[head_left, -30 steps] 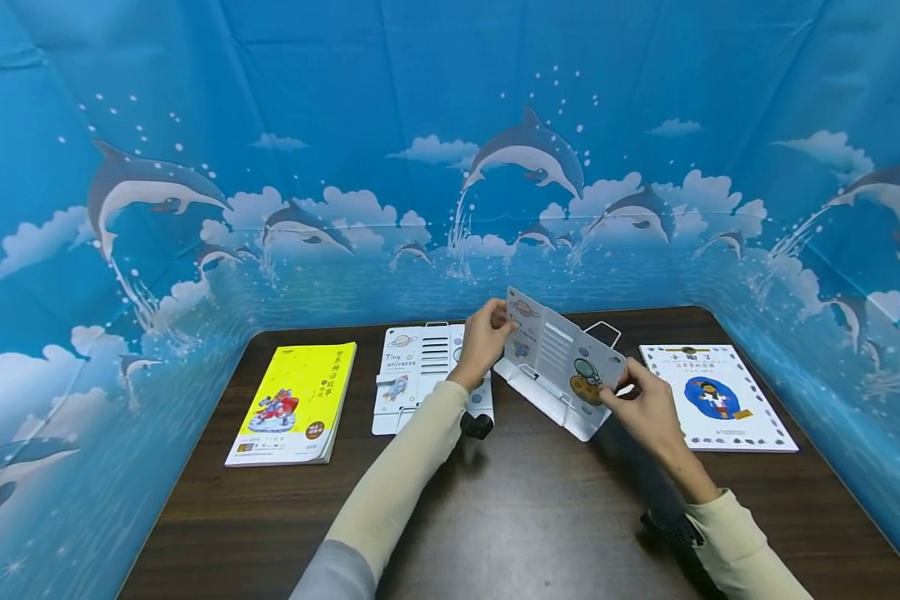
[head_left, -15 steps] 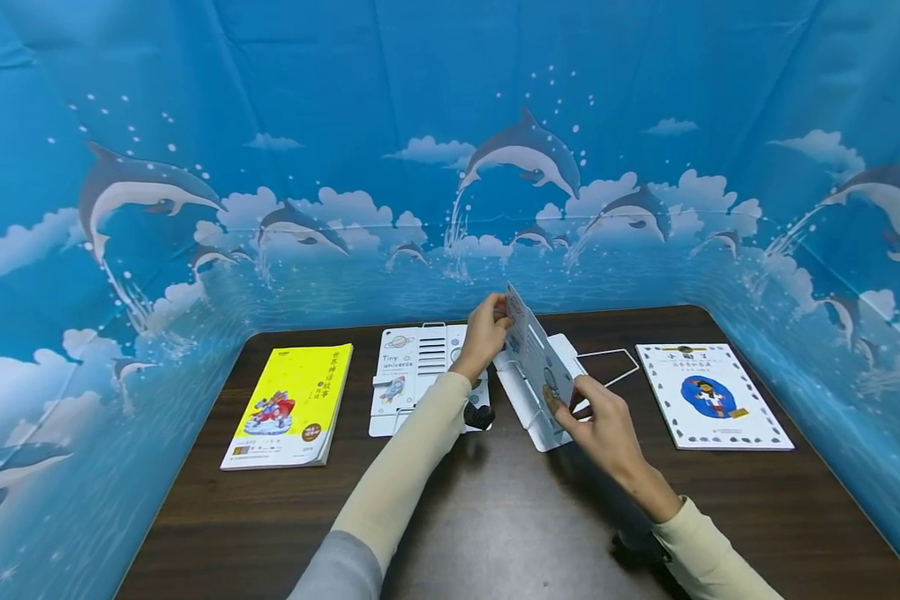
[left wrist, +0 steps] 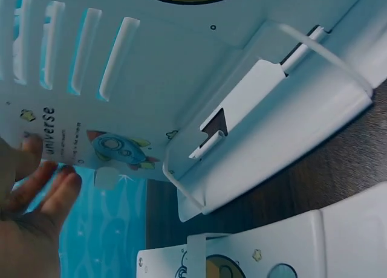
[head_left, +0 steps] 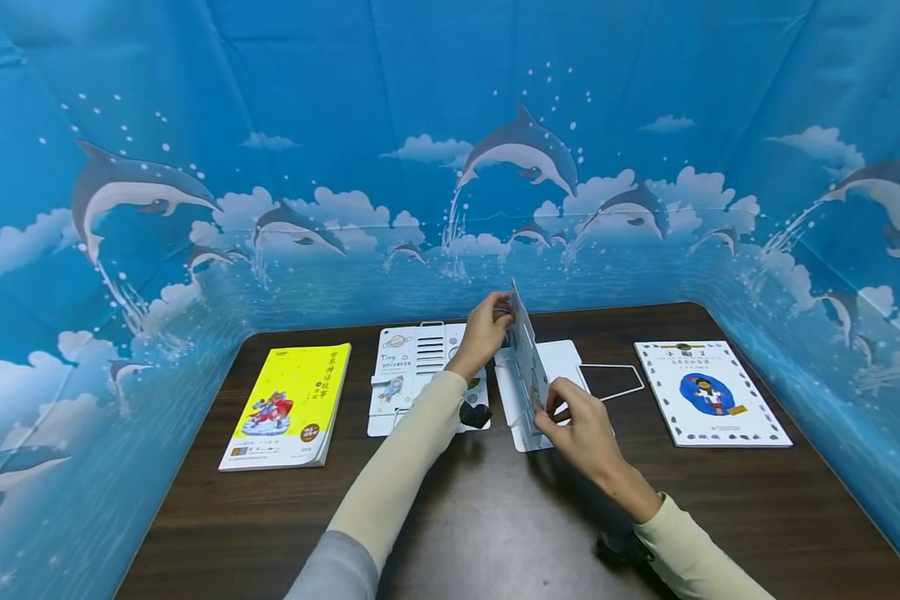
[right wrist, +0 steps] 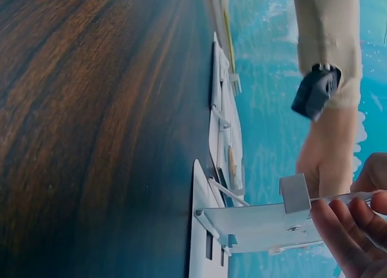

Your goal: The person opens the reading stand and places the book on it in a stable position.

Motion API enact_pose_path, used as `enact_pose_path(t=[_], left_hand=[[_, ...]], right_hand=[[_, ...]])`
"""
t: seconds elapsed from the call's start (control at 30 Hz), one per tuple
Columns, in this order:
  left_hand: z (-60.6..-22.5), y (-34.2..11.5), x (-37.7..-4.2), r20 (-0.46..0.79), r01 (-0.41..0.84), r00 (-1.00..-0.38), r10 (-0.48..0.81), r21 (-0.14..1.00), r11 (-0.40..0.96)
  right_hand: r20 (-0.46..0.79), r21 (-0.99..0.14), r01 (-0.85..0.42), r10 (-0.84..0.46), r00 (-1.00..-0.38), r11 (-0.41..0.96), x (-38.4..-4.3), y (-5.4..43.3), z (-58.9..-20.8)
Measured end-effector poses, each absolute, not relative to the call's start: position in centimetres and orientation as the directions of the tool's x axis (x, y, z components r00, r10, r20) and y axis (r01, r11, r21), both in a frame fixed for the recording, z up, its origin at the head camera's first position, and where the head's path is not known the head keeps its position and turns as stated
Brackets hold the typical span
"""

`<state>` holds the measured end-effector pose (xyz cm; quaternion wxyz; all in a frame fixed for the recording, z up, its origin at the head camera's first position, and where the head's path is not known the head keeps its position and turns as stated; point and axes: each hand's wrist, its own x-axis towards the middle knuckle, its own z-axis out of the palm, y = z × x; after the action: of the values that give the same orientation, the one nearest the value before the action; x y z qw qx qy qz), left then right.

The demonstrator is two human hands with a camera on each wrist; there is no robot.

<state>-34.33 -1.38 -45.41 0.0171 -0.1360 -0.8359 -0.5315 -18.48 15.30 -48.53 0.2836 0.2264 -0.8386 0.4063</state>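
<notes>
A white book stand with a "Tiny universe" print has its slotted panel (head_left: 527, 354) raised steeply, almost edge-on in the head view. My left hand (head_left: 483, 333) pinches the far side edge of this panel; in the left wrist view the thumb lies over the print of the panel (left wrist: 199, 54) with the fingers behind. At the near edge, my right hand (head_left: 581, 429) grips the panel between thumb and fingers, also seen in the right wrist view with the fingers (right wrist: 338, 229) at a small clip. The stand's base (head_left: 566, 360) lies on the table, its wire leg (head_left: 633, 367) sticking out rightward.
A second, matching book stand (head_left: 397, 358) lies flat at left of the raised one, partly behind my left forearm. A yellow book (head_left: 292, 396) lies farther left, a white book (head_left: 712, 396) to the right. A dolphin-print backdrop (head_left: 420, 167) surrounds the dark table (head_left: 495, 525).
The raised panel has turned from facing me to nearly edge-on. My right hand has moved left with its near edge, and the base and wire leg now show at right.
</notes>
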Motion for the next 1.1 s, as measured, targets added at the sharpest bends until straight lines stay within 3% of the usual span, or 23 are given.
enact_pose_path(t=[0.2, 0.43, 0.63, 0.73, 0.87, 1.1], left_hand=[[-45.2, -2.9, -31.9, 0.213, 0.285, -0.953, 0.217, 0.876, 0.39], [-45.0, -3.8, -25.6, 0.332, 0.441, -0.884, 0.328, 0.825, 0.355], [-45.5, -3.0, -21.1, 0.347, 0.497, -0.842, 0.412, 0.797, 0.345], [-45.8, -2.1, -19.9, 0.351, 0.498, -0.851, 0.392, 0.778, 0.384], [-46.1, -1.0, -19.3, 0.367, 0.481, -0.87, 0.328, 0.776, 0.408], [-46.5, 0.3, -19.1, 0.378, 0.445, -0.892, 0.246, 0.827, 0.344]], right_hand=[[0.631, -0.588, -0.589, -0.141, -0.763, 0.554, -18.3, 15.4, -48.5], [0.591, -0.624, -0.556, -0.134, -0.795, 0.549, -18.1, 15.6, -48.4], [0.563, -0.639, -0.552, -0.164, -0.81, 0.535, -18.0, 15.8, -48.2], [0.525, -0.662, -0.557, -0.219, -0.822, 0.502, -18.0, 16.4, -48.0], [0.389, -0.776, -0.483, -0.294, -0.873, 0.407, -18.6, 18.1, -47.3], [0.242, -0.903, -0.3, -0.212, -0.947, 0.307, -24.1, 20.1, -44.8]])
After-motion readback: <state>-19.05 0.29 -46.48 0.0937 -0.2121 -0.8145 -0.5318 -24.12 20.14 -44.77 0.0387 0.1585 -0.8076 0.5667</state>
